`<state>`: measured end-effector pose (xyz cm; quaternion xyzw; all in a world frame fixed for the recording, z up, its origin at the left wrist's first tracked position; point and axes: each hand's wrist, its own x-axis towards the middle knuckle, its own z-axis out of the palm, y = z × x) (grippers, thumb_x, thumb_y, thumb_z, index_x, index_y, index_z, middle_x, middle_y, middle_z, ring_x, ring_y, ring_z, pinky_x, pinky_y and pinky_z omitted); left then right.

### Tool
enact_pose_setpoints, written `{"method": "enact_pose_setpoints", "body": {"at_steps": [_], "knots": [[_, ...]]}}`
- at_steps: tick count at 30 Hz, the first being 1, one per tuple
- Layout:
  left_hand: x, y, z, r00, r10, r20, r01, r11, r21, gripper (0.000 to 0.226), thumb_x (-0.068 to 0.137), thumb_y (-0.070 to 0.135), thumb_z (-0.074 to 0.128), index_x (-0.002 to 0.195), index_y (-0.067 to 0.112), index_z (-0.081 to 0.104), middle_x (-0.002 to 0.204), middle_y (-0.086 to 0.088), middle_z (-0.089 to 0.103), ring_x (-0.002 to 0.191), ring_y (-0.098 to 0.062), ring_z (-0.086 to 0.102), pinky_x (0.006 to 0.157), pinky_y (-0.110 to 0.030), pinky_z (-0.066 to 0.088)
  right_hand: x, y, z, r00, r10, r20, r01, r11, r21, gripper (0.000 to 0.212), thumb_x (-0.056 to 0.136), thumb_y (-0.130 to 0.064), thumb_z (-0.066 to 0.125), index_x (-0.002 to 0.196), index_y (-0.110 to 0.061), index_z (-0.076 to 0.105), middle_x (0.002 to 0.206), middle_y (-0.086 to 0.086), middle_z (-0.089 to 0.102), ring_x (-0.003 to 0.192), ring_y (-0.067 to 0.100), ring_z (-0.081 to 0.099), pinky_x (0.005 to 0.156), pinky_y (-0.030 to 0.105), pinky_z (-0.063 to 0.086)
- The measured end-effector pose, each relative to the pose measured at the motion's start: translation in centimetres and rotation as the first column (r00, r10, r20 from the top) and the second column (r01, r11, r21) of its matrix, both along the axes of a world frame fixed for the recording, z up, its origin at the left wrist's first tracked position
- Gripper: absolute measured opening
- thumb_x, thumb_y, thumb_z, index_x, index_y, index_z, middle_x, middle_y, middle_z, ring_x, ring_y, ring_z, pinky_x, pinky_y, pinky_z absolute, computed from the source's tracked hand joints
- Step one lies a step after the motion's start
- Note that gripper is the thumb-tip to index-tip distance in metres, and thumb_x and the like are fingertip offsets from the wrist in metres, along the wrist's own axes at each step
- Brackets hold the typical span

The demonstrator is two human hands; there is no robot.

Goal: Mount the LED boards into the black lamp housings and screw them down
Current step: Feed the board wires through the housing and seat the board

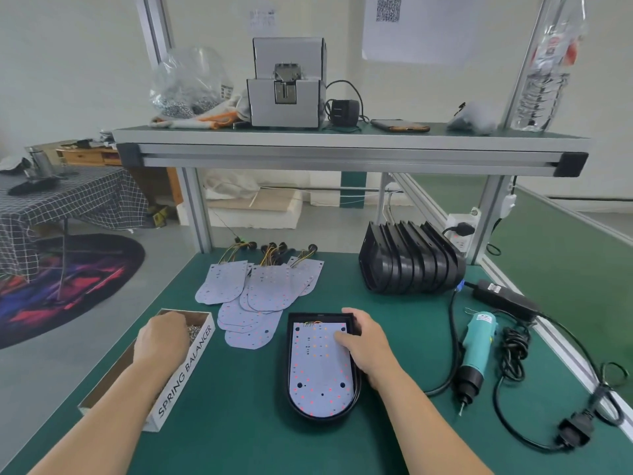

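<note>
Both forearms reach in over the green tabletop (239,423). Left of the lamp housing (291,399), the left hand (161,341) dips into a cardboard box (164,402) of screws (195,329); its fingers curl downward out of sight, so I cannot tell whether they hold anything. The housing lies flat with an LED board (318,371) seated inside, and the right hand (366,344) presses on the board's far right corner, fingers extended and slightly apart. Right of the housing, an electric screwdriver (478,351) lies among looped cables. Beyond the housing to the left, loose LED boards (260,296) overlap in a pile; beyond to the right sit stacked housings (411,258). Above them, a shelf (342,142) carries a screw feeder (286,94).
</note>
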<state>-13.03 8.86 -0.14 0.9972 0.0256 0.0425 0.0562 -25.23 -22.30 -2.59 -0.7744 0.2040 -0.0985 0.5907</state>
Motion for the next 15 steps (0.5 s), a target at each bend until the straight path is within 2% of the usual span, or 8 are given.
{"method": "enact_pose_setpoints", "body": {"at_steps": [3, 5, 6, 8, 10, 11, 13, 15], "knots": [[-0.1, 0.1, 0.7, 0.995, 0.102, 0.008, -0.1, 0.984, -0.147, 0.026, 0.085, -0.002, 0.047, 0.085, 0.007, 0.072, 0.084, -0.01, 0.07, 0.076, -0.029, 0.064, 0.069, -0.034, 0.054, 0.0, -0.1, 0.0, 1.0, 0.003, -0.003, -0.003, 1.0, 0.0, 0.042, 0.086, -0.007, 0.066, 0.116, -0.034, 0.058, 0.106, -0.014, 0.066, 0.101, 0.012, 0.064, 0.092, 0.032, 0.053], [0.0, 0.5, 1.1, 0.974, 0.215, -0.068, -0.223, 0.879, -0.421, 0.022, 0.083, -0.004, 0.051, 0.074, 0.002, 0.07, 0.078, -0.012, 0.07, 0.069, -0.027, 0.063, 0.065, -0.034, 0.053, 0.1, -0.1, -0.1, 1.0, 0.002, 0.001, -0.002, 1.0, 0.004, 0.042, 0.086, -0.008, 0.066, 0.116, -0.035, 0.057, 0.105, -0.015, 0.065, 0.099, 0.01, 0.063, 0.088, 0.028, 0.052], [0.1, 0.8, 1.2, 0.957, 0.255, -0.138, -0.286, 0.75, -0.596, 0.02, 0.081, -0.007, 0.052, 0.07, -0.001, 0.067, 0.077, -0.012, 0.068, 0.064, -0.023, 0.059, 0.061, -0.031, 0.05, 0.1, -0.1, -0.1, 1.0, -0.001, 0.002, 0.001, 1.0, 0.007, 0.042, 0.086, -0.007, 0.066, 0.116, -0.035, 0.057, 0.104, -0.016, 0.065, 0.098, 0.009, 0.063, 0.087, 0.027, 0.052], [0.1, 1.5, 1.3, 0.927, 0.223, -0.303, -0.36, 0.296, -0.885, 0.015, 0.083, -0.013, 0.053, 0.078, -0.002, 0.062, 0.079, -0.015, 0.06, 0.062, -0.018, 0.049, 0.049, -0.024, 0.046, 0.0, 0.0, -0.2, 1.0, -0.006, 0.0, 0.006, 1.0, 0.01, 0.042, 0.085, -0.007, 0.065, 0.118, -0.034, 0.058, 0.105, -0.014, 0.066, 0.098, 0.01, 0.064, 0.089, 0.028, 0.053], [0.0, 1.9, 1.5, 0.91, 0.045, -0.413, -0.382, -0.299, -0.875, 0.01, 0.093, -0.012, 0.051, 0.089, -0.005, 0.057, 0.084, -0.013, 0.055, 0.07, -0.01, 0.051, 0.046, -0.012, 0.05, 0.1, 0.0, -0.1, 1.0, -0.006, -0.012, 0.006, 1.0, 0.011, 0.043, 0.085, -0.008, 0.065, 0.121, -0.033, 0.059, 0.108, -0.011, 0.067, 0.102, 0.013, 0.065, 0.094, 0.034, 0.054], [-0.2, 1.9, 1.6, 0.906, -0.055, -0.42, -0.387, -0.507, -0.77, 0.01, 0.097, -0.007, 0.048, 0.093, -0.002, 0.056, 0.086, -0.01, 0.053, 0.073, -0.007, 0.051, 0.05, -0.008, 0.049, 0.1, 0.0, -0.1, 1.0, -0.003, -0.019, 0.003, 1.0, 0.011, 0.043, 0.085, -0.009, 0.065, 0.121, -0.033, 0.058, 0.108, -0.011, 0.067, 0.102, 0.014, 0.065, 0.096, 0.036, 0.054], [-0.7, 1.7, 1.9, 0.902, -0.218, -0.372, -0.414, -0.677, -0.609, 0.01, 0.09, -0.004, 0.053, 0.092, 0.006, 0.053, 0.085, -0.003, 0.05, 0.072, -0.003, 0.048, 0.051, -0.006, 0.045, 0.1, 0.1, 0.0, 1.0, 0.003, -0.027, -0.002, 1.0, 0.014, 0.043, 0.085, -0.009, 0.065, 0.119, -0.034, 0.058, 0.107, -0.011, 0.067, 0.101, 0.014, 0.065, 0.094, 0.036, 0.055], [-1.4, 0.5, 2.3, 0.897, -0.333, -0.292, -0.443, -0.693, -0.569, 0.038, 0.058, -0.005, 0.068, 0.086, 0.011, 0.048, 0.078, 0.001, 0.049, 0.067, -0.004, 0.044, 0.049, -0.007, 0.034, 0.2, 0.2, 0.1, 1.0, 0.003, -0.029, -0.003, 1.0, 0.015, 0.043, 0.084, -0.008, 0.064, 0.119, -0.033, 0.059, 0.105, -0.012, 0.067, 0.098, 0.012, 0.065, 0.088, 0.031, 0.055]]}}
